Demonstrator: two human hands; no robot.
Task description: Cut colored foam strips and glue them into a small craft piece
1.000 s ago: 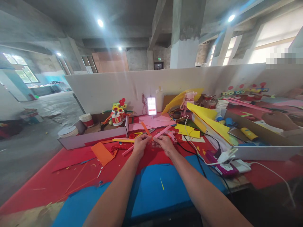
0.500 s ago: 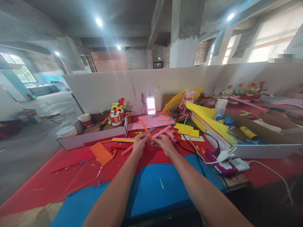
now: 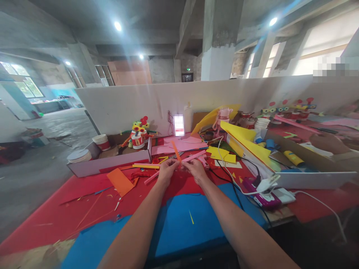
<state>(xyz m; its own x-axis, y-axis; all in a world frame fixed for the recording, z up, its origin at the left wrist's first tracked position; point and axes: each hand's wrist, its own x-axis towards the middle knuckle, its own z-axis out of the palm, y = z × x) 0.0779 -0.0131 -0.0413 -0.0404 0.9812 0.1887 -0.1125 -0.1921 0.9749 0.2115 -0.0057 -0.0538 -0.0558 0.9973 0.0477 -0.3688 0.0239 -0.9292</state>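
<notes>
My left hand (image 3: 168, 170) and my right hand (image 3: 195, 170) meet over the red table covering, fingertips pinched close together. Between them an orange paper strip (image 3: 176, 151) points up and away. A pink paper strip (image 3: 194, 156) slants off to the right above my right hand. Both strips cross at my fingertips, where the join is hidden. Left of my left hand lie a yellow paper strip (image 3: 146, 166) and a pink one (image 3: 151, 178). A pink glue gun (image 3: 203, 161) is just beyond my right hand.
A white box (image 3: 106, 162) with paper cups and a paper-cup figure (image 3: 138, 139) stands left. Orange paper (image 3: 120, 182) lies nearer. A power strip (image 3: 260, 192) with cables is at right, before a box (image 3: 316, 180) of paper rolls. Blue sheets (image 3: 193, 224) cover the near edge.
The orange strip has swung slightly to the right and more upright, and the pink strip lies a little flatter. Both hands stay almost in place.
</notes>
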